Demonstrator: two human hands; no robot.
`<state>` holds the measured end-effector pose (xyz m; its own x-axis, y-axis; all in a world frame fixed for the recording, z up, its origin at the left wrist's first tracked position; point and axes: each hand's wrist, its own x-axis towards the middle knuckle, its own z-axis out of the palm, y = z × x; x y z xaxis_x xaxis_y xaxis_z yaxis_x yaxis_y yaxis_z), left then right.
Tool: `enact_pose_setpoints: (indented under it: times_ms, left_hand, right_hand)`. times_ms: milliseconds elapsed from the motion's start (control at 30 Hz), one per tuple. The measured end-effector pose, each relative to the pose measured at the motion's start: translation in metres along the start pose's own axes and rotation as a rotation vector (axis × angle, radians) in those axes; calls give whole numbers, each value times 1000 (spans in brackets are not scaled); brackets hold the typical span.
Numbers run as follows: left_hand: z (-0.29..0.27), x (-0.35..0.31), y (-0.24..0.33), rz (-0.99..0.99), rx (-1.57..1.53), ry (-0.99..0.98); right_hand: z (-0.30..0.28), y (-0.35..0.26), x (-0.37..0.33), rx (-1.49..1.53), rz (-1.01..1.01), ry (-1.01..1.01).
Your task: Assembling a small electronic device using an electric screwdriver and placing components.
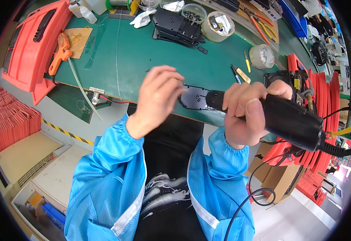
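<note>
My right hand (245, 112) is wrapped round a corded black electric screwdriver (292, 120), its nose pointing left over a dark flat housing (193, 97) with a small speaker grille. The housing lies on the green mat (115, 52) by the bench's front edge. Over the housing's left end is my left hand (159, 94), with its fingers curled in; what they hold, if anything, is hidden. The driver's tip is too small to make out. Several similar black housings (177, 27) are stacked farther back on the mat.
An orange glue gun (62, 52) lies at left beside red plastic panels (34, 44). Tubs (217, 27) stand at the back; a tape roll (261, 56), a marker (235, 73) and a yellow-handled knife (243, 75) lie right. The driver's cable (340, 151) runs off right.
</note>
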<state>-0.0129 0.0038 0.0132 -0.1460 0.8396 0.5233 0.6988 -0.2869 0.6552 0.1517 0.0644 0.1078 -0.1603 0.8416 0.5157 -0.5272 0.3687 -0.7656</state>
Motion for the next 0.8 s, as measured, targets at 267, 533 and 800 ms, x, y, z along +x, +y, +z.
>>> enact_pose_setpoints:
  times_ms: [267,533,800]
  left_hand:
    - [-17,8,-23,-9,113,-14]
    - [12,-3,20,6,-59,-300]
    - [16,-4,18,26,-34,-348]
  right_hand:
    - [-16,0,-20,-91,63,6]
    - [-14,3,-27,-124,131,-12]
    - [-15,12,-36,-217,84,-20]
